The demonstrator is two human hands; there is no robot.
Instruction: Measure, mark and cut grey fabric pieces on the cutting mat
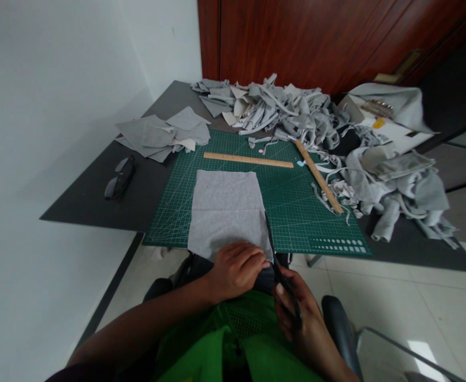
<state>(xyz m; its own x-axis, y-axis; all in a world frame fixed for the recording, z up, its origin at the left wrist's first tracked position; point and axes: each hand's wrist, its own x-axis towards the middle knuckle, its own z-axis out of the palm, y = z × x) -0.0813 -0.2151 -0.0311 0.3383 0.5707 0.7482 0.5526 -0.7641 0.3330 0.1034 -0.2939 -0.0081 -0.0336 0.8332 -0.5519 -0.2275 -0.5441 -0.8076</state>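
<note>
grey cloth (225,209): near edge being covered by left hand (235,270)
scissors (283,276): handles sitting hidden in right hand (302,318)
surface (97,196): right end running behind scrap pile (336,138)

White wall (58,79); wood door (296,37); tiled floor (396,302).
</note>
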